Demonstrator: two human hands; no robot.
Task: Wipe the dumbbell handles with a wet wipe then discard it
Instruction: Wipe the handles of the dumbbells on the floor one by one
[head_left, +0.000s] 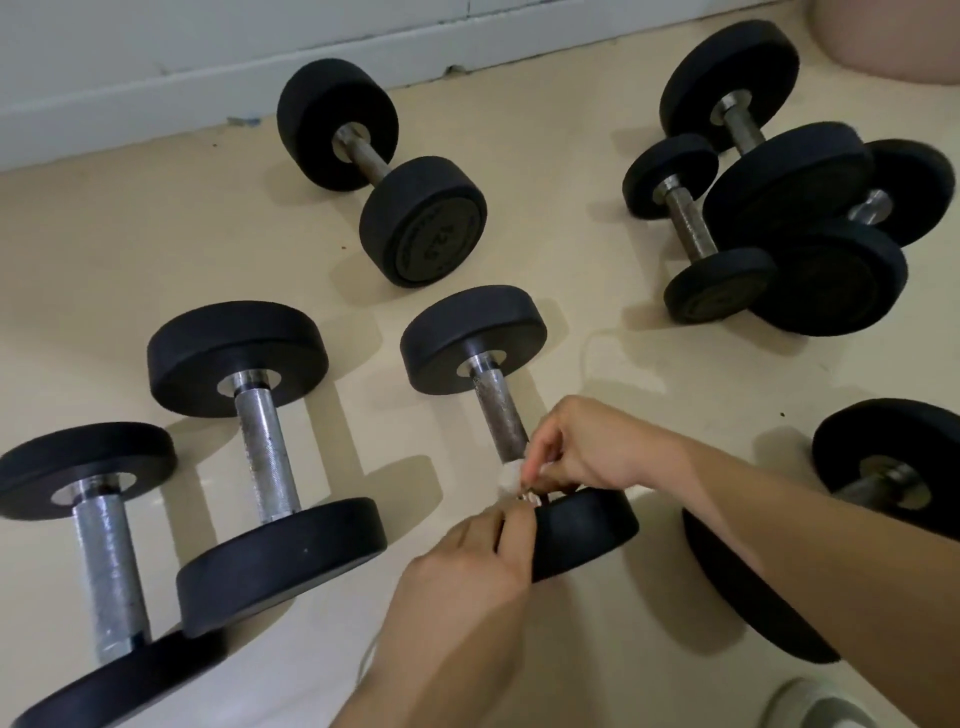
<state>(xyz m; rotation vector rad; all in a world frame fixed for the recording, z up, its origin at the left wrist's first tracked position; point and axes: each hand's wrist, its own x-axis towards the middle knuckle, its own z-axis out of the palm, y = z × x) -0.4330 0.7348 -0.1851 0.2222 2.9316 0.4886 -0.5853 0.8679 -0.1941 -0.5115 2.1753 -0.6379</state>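
White wet wipe (509, 477), bunched, is pinched by a person's right hand (587, 447) against the near end of a dumbbell handle (500, 413), just beside the near black plate (582, 535). The left hand (467, 561) meets that plate's edge; whether it grips cannot be told. Other dumbbells (363, 156) lie around on the cream floor (156, 234).

The centre dumbbell (498, 415) lies between a left dumbbell (267, 452) and a right dumbbell (883, 441).

The far middle dumbbell (423, 228) reads "12.5" on its end face; smaller lettering there is illegible.
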